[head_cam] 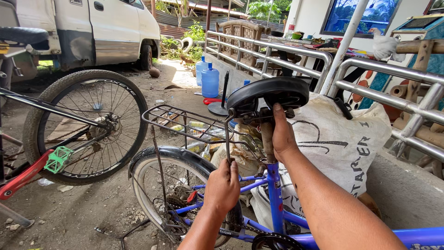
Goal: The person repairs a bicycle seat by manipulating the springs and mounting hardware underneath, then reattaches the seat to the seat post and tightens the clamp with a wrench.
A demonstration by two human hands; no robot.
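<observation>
You are working on the blue bicycle (277, 194), and I am describing everything from its black saddle (268, 95). Your right hand (283, 134) is reaching up just under the saddle, with the fingers (277, 111) touching the clamp there and the palm lying against the rusty seat post (267, 139). I cannot tell if this hand is closing fully around the post. Your left hand (223, 185) is lower, below and to the left of the saddle, and it is gripping tightly a thin dark tool (227, 139) that is standing almost upright and reaching up toward the saddle clamp. The two hands are apart. The wire rear rack (185, 121) is extending to the left of the saddle, over the rear wheel (159, 194). A white printed sack (342, 143) is leaning right of the saddle, against the metal railing (393, 74). Far left of the saddle, a second bicycle wheel (88, 125) is standing, with a green pedal (58, 159) beside it.
</observation>
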